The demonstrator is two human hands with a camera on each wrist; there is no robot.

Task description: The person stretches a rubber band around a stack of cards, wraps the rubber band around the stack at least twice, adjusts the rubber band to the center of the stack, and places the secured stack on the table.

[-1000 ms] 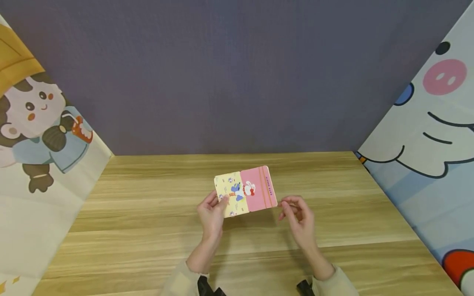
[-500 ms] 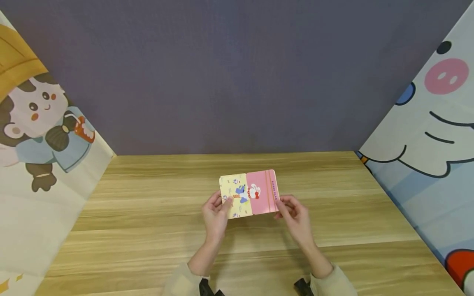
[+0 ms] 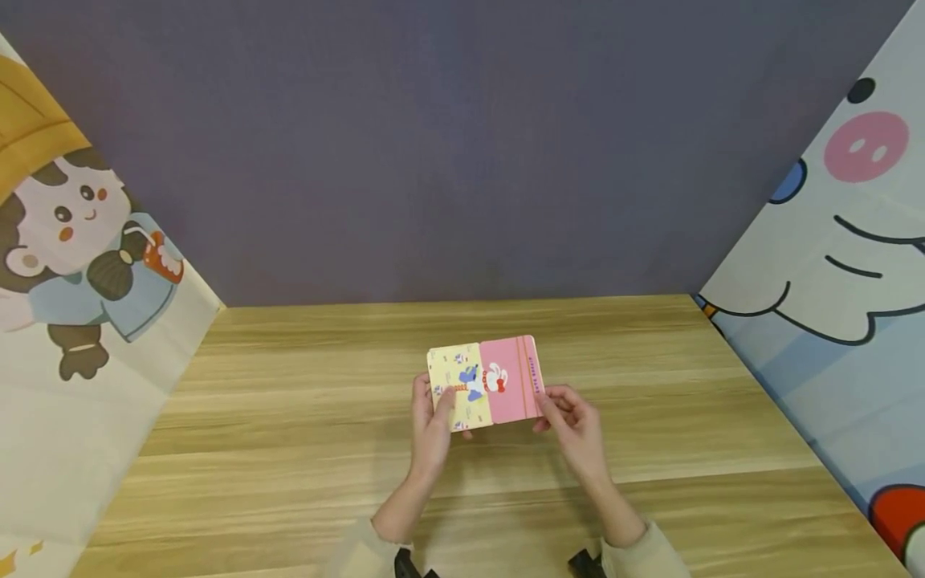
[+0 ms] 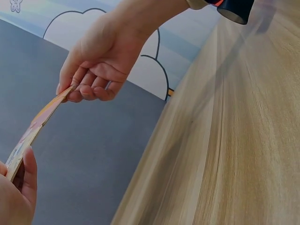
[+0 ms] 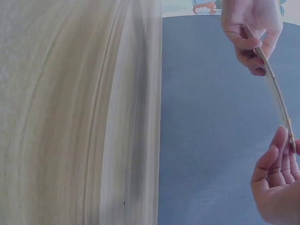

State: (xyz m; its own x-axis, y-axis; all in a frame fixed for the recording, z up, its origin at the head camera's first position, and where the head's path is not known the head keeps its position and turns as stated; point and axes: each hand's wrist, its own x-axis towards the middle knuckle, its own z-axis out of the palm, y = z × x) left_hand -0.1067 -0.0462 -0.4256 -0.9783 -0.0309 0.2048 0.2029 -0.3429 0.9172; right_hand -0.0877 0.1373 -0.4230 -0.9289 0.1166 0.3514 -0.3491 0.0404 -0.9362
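Observation:
Both hands hold up a thin card-like piece (image 3: 486, 384) with a yellow half on the left, a pink half on the right and a seam between. A cartoon rabbit in blue spans the seam. My left hand (image 3: 431, 437) pinches the yellow end, thumb on the printed face and fingers mostly hidden behind. The lower right corner of the pink end is pinched by my right hand (image 3: 580, 433), its other fingers curled. Seen nearly edge-on in the left wrist view, the card (image 4: 42, 119) slants above the table; its edge (image 5: 276, 89) bows slightly in the right wrist view.
A wood-grain table (image 3: 289, 457) lies beneath the hands. Behind it rises a dark grey panel (image 3: 462, 152). Cartoon-printed panels stand at the left (image 3: 43, 417) and right (image 3: 824, 377). Black wrist devices sit by both sleeves.
My right hand, at first just off the pink corner, has come to pinch it. The card has shifted slightly right and down and tilts less, and the left hand has moved right with it.

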